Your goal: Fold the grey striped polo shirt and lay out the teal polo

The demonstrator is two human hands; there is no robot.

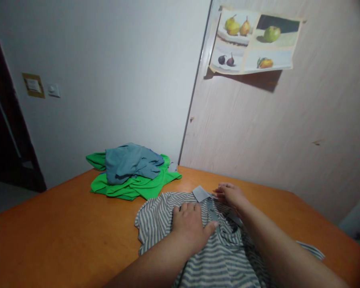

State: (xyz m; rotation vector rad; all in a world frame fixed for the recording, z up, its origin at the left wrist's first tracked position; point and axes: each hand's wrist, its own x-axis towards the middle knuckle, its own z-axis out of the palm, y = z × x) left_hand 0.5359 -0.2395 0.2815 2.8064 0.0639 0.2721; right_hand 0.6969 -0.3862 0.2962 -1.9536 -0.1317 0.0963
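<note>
A grey-and-white striped polo shirt (159,218) lies spread on the orange wooden table (63,232), collar toward the wall. My left hand (192,228) rests palm down on the shirt's chest, fingers stretched flat, thumb beside the button placket. My right hand (229,195) is at the collar (201,193), its fingers curled and pinched on the collar's edge.
Behind the shirt a crumpled blue garment (129,162) lies on top of a green one (132,186). A fruit poster (252,40) hangs on the pale wood panel at the right. A wall switch (53,90) and a dark doorway (3,152) are at the left.
</note>
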